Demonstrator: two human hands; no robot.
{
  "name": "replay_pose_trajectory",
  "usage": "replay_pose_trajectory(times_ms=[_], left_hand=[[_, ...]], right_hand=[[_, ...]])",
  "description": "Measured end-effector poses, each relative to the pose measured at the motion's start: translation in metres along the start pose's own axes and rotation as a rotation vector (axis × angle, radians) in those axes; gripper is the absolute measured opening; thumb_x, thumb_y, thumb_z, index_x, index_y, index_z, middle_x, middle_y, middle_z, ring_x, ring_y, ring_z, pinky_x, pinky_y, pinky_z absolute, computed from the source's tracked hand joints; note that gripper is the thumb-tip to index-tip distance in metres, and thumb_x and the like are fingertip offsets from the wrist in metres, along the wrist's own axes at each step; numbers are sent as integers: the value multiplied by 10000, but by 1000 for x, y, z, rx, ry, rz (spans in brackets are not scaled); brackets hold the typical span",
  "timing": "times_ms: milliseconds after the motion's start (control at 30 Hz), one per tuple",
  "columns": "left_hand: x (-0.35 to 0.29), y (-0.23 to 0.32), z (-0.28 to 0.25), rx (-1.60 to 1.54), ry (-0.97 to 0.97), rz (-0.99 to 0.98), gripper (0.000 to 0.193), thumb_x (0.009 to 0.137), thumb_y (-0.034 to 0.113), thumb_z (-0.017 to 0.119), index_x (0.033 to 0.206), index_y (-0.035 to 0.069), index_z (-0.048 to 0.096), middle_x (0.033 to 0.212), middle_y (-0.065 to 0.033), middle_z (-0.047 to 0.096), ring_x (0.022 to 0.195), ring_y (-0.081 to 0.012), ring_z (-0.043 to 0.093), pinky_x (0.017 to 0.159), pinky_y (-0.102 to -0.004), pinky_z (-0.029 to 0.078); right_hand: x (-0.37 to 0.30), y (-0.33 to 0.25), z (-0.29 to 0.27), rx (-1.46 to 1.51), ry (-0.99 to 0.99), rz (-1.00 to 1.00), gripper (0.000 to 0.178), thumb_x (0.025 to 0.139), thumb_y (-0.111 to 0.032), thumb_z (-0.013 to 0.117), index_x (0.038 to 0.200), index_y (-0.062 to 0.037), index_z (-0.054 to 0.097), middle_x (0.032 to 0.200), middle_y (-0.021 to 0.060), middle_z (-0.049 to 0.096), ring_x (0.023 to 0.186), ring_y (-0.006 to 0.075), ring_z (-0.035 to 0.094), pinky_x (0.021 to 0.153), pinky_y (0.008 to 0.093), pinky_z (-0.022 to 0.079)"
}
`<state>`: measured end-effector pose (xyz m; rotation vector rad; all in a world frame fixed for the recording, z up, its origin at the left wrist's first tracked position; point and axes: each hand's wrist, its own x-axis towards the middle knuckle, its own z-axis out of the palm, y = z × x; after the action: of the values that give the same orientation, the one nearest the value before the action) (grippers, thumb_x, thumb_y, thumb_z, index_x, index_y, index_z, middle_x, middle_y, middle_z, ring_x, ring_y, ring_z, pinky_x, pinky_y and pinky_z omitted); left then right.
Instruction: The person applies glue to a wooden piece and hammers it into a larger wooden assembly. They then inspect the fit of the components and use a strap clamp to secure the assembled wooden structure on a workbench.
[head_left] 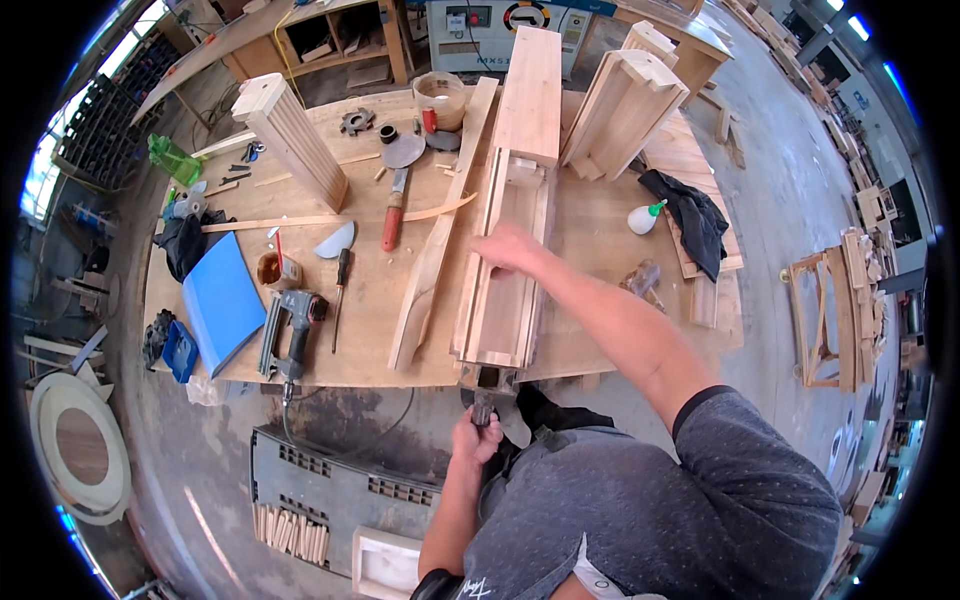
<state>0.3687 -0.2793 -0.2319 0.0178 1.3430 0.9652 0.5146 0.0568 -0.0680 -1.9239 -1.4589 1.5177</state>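
Observation:
A long hollow wooden column (507, 290) lies along the bench in front of me, its open side facing up and a solid block (530, 95) at its far end. My right hand (508, 250) reaches over the trough, fingers curled at its left wall. Below the column's near end, a dark metal vise (488, 378) sits at the bench edge. My left hand (478, 436) is closed around a dark handle (483, 408) just under the vise. Left of the column lies a long curved wooden strip (440, 240).
The workbench (375, 290) bears a nail gun (292, 335), screwdriver (342, 285), red-handled scraper (394, 215), blue folder (225, 300) and glue bottle (645, 217). A fluted post (290, 140) stands at left; more posts (625, 110) stand at right. A grey case (330, 490) is on the floor.

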Motion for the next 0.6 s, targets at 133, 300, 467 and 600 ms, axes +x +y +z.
replay_pose_trajectory(times_ms=[133, 300, 467, 600], left_hand=[[-15, 2, 8, 562, 146, 690, 400, 1076, 341, 514, 1173, -33, 614, 803, -122, 672, 652, -272, 670, 677, -376, 587], [-10, -4, -1, 497, -31, 413, 368, 1059, 313, 560, 1204, -22, 609, 903, -150, 710, 721, -279, 684, 759, -413, 580], [20, -7, -22, -456, -320, -367, 515, 1089, 479, 414, 1103, 10, 627, 888, -156, 721, 783, -284, 710, 737, -429, 594], [-5, 5, 7, 462, 22, 456, 367, 1063, 318, 525, 1182, -19, 609, 970, -146, 715, 769, -231, 684, 755, -397, 571]], right_hand=[[-14, -14, -2, -52, 23, -30, 421, 892, -247, 592, 722, 137, 626, 728, 225, 678, 657, 341, 755, 632, 383, 622], [-17, -19, -7, -3, 2, -41, 345, 854, -193, 622, 736, 131, 609, 698, 182, 639, 610, 267, 693, 544, 425, 625], [-22, -22, -4, -22, 53, -36, 387, 849, -229, 619, 743, 144, 628, 756, 238, 694, 653, 301, 758, 599, 395, 618], [-50, -43, -25, -36, 135, 19, 365, 828, -204, 631, 780, 157, 637, 748, 216, 691, 645, 303, 745, 568, 399, 613]])
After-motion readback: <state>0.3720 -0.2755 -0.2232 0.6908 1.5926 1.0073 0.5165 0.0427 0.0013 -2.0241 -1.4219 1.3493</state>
